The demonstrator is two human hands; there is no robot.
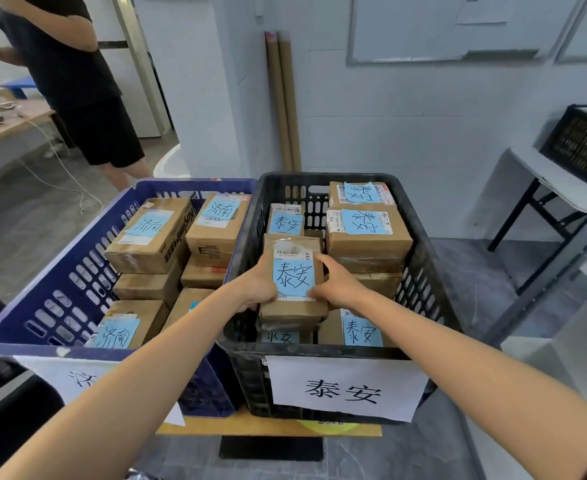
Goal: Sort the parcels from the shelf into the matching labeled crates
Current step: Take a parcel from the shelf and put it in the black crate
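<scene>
A small cardboard parcel (pixel 294 268) with a blue note reading 泰安 sits inside the black crate (pixel 423 271), on top of other parcels. My left hand (pixel 255 287) grips its left side and my right hand (pixel 337 284) grips its right side. The black crate carries a white label (pixel 345 389) reading 泰安 on its front and holds several parcels with the same blue note. To its left stands the blue crate (pixel 60 289), with several parcels marked 济南.
A person in black (pixel 74 81) stands at the back left beside a desk (pixel 5 129) with a white cable. Two cardboard tubes (pixel 283 102) lean on the wall. A folding table (pixel 555 181) with another black crate (pixel 583 140) is at the right.
</scene>
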